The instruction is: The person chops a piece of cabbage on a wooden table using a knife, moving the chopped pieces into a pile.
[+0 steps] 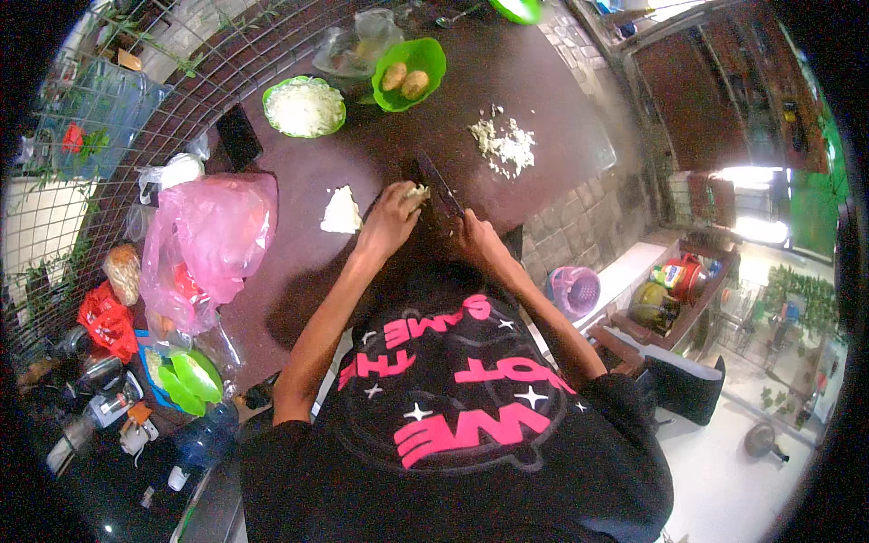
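My left hand (394,214) is closed around a pale piece of food (419,193), perhaps cabbage, and presses it to the dark tabletop (407,149). My right hand (476,234) grips the handle of a kitchen knife (438,178); its blade points away from me, just right of the pale piece. Left of my left hand lies a white wedge (341,212), perhaps cabbage too. Chopped pale bits (504,146) are heaped farther off to the right. Beyond my hands stand a green bowl of white shreds (304,107) and a green bowl (434,58) holding two brown, round items.
A pink plastic bag (217,231) and a black phone (237,138) lie on the left, beside a wire grid (197,61). Clear plastic bags (360,44) sit behind the bowls. A purple basket (574,292) stands off the table at right.
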`<state>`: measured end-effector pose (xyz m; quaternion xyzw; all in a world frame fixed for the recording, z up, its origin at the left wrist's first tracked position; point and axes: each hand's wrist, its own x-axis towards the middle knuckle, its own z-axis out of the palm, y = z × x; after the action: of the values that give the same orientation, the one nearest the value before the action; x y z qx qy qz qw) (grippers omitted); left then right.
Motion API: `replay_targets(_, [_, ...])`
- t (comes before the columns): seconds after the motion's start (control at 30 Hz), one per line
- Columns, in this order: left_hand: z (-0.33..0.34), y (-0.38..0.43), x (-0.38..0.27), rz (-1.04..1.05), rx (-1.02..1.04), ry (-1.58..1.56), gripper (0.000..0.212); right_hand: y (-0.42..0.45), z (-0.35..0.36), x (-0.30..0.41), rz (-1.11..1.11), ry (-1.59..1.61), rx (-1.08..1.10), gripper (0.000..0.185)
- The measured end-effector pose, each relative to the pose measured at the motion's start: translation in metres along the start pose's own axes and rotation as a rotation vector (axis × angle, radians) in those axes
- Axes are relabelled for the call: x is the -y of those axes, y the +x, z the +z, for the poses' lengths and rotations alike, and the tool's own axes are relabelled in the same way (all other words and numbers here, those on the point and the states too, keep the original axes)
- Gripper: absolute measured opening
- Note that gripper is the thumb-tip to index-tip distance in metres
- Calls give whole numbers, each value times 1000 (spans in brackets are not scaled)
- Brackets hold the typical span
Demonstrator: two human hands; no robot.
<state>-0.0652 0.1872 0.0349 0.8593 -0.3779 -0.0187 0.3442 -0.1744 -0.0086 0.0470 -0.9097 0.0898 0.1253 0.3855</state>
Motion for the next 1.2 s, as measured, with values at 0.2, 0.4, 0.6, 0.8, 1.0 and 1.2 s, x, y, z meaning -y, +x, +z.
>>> replay_targets(0.2, [14, 3, 35, 224, 51, 138, 34, 5, 13, -4, -107, 28, -153, 15])
replay_targets(0.4, [6, 16, 23, 204, 11, 267, 34, 8, 3, 8, -33, -24, -144, 20])
replay_targets(0.6, [14, 11, 18, 166, 37, 296, 43, 13, -13, 20, 42, -15, -41, 25])
replay_targets(0.8, [9, 12, 27, 349, 28, 571, 38, 20, -22, 22, 66, -49, 59, 26])
replay_targets(1.0, [11, 19, 37, 383, 106, 568, 39, 16, -3, 12, 28, -2, 19, 21])
replay_targets(1.2, [7, 12, 36, 410, 70, 653, 37, 17, 3, 9, 14, 132, 75, 15])
